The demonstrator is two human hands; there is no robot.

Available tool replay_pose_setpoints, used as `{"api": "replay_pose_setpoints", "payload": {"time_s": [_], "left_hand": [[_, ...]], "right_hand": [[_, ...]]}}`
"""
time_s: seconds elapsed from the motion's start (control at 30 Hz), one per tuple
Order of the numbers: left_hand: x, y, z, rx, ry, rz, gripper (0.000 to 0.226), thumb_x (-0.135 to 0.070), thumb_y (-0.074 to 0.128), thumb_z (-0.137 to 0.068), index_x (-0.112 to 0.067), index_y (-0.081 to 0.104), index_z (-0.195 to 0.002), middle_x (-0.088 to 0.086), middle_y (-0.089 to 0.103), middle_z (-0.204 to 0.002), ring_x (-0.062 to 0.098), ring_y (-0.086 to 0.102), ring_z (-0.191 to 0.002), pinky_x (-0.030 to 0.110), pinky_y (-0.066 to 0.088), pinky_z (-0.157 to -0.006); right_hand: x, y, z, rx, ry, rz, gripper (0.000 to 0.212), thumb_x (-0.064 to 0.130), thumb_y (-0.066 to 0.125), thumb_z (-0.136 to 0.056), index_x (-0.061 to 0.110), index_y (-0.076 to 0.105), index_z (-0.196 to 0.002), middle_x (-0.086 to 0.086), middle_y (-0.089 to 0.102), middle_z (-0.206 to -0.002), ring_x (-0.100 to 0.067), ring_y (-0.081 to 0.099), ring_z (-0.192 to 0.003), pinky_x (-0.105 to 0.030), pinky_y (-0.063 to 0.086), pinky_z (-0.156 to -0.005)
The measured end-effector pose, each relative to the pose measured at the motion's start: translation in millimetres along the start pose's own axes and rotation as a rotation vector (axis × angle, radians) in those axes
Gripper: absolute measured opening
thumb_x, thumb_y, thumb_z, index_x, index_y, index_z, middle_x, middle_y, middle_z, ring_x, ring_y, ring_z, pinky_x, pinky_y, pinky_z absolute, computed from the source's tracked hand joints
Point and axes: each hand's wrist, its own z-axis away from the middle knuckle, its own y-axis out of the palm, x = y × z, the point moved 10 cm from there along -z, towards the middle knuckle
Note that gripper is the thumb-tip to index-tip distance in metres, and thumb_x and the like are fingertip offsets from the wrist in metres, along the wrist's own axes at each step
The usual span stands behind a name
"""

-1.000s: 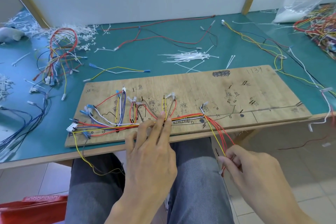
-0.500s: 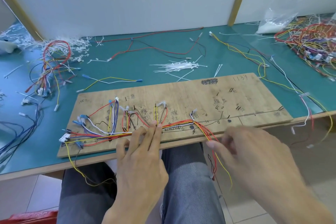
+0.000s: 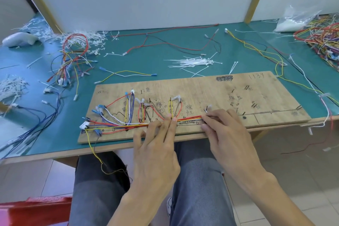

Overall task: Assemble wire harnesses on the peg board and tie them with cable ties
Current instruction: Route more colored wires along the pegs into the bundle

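Over grey-trousered knees [image 3: 198, 180], the left hand [image 3: 156, 152] lies flat with straight fingers, its tips pressing the wire bundle [image 3: 189, 118] onto the near strip of the peg board [image 3: 220, 97]. Just beside it, the right hand [image 3: 231, 139] curls its fingers round the bundle's right end. The board rests at the front edge of the green table [image 3: 146, 57]. Behind it lies a loose heap of white cable ties [image 3: 194, 62], and at far right a tangle of coloured wires [image 3: 322, 36]
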Motion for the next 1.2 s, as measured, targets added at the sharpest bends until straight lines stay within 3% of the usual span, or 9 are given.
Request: {"api": "replay_pose_setpoints", "payload": {"time_s": [0.27,0.37,0.5,0.67,0.8,0.9,1.0,1.1,1.2], "left_hand": [[-2,-4,12,0.005,-0.013,0.056,0.089,-0.023,0.065,-0.078,-0.023,0.037,-0.162,-0.005,0.036,-0.167,0.027,0.036,-0.139,0.051,0.034,-0.113],[0,-15,21,-0.070,0.017,0.123,0.080,-0.023,0.062,-0.079,-0.025,0.045,-0.157,-0.003,0.036,-0.167,0.026,0.037,-0.136,0.045,0.032,-0.114],[33,-37,41,-0.271,0.005,0.279,0.050,-0.018,0.059,-0.088,-0.018,0.066,-0.137,-0.007,0.059,-0.146,0.022,0.050,-0.129,0.040,0.045,-0.105],[91,-59,61,-0.456,-0.084,0.322,0.034,-0.012,0.065,-0.092,-0.019,0.070,-0.125,-0.009,0.065,-0.124,0.016,0.056,-0.122,0.030,0.044,-0.109],[151,-65,74,-0.497,-0.349,0.283,0.011,-0.026,0.069,-0.095,-0.025,0.068,-0.106,-0.012,0.062,-0.102,0.012,0.054,-0.100,0.020,0.039,-0.083],[178,-51,82,-0.394,-0.502,0.327,0.017,-0.035,0.072,-0.093,-0.033,0.056,-0.098,-0.017,0.055,-0.088,0.009,0.055,-0.081,0.032,0.049,-0.069],[179,-40,87,-0.339,-0.518,0.419,0.020,-0.025,0.071,-0.092,-0.034,0.055,-0.099,-0.017,0.060,-0.086,0.006,0.063,-0.077,0.041,0.060,-0.069],[184,-37,92,-0.362,-0.582,0.514,0.025,-0.020,0.071,-0.091,-0.037,0.055,-0.099,-0.019,0.066,-0.080,0.004,0.068,-0.071,0.039,0.063,-0.070],[187,-34,95,-0.409,-0.622,0.627,0.024,-0.030,0.074,-0.088,-0.037,0.053,-0.098,-0.020,0.069,-0.076,0.000,0.070,-0.070,0.036,0.064,-0.070]], "right_hand": [[0,2,12,0.013,0.015,0.060,0.038,0.031,0.071,-0.095,0.011,0.071,-0.127,-0.002,0.062,-0.115,-0.029,0.054,-0.110,-0.043,0.058,-0.077],[-5,4,9,0.045,0.073,0.067,0.044,0.036,0.073,-0.093,0.010,0.072,-0.128,-0.006,0.062,-0.115,-0.038,0.050,-0.115,-0.049,0.058,-0.079],[-10,6,6,0.085,0.128,0.013,0.045,0.043,0.066,-0.093,0.013,0.074,-0.126,-0.007,0.059,-0.117,-0.039,0.044,-0.119,-0.049,0.059,-0.078],[-6,-3,7,-0.013,0.121,-0.028,0.034,0.044,0.062,-0.102,0.021,0.070,-0.126,-0.008,0.051,-0.128,-0.039,0.040,-0.119,-0.046,0.050,-0.077],[18,-11,2,-0.057,0.024,-0.096,0.036,0.044,0.060,-0.096,0.021,0.071,-0.122,-0.003,0.054,-0.129,-0.037,0.040,-0.121,-0.031,0.035,-0.091],[48,-14,-10,-0.062,-0.058,-0.181,0.030,0.038,0.063,-0.099,0.018,0.074,-0.117,0.001,0.061,-0.122,-0.031,0.045,-0.118,-0.026,0.034,-0.098],[89,-8,-25,-0.028,-0.161,-0.254,0.018,0.026,0.068,-0.102,0.014,0.077,-0.112,0.000,0.067,-0.111,-0.030,0.051,-0.112,-0.038,0.045,-0.096],[135,12,-38,0.069,-0.235,-0.299,0.017,0.024,0.072,-0.098,0.015,0.078,-0.112,0.002,0.070,-0.110,-0.029,0.053,-0.111,-0.042,0.047,-0.095],[162,43,-51,0.222,-0.236,-0.279,0.022,0.030,0.071,-0.098,0.020,0.076,-0.117,0.005,0.070,-0.116,-0.029,0.051,-0.117,-0.047,0.046,-0.097]]}}
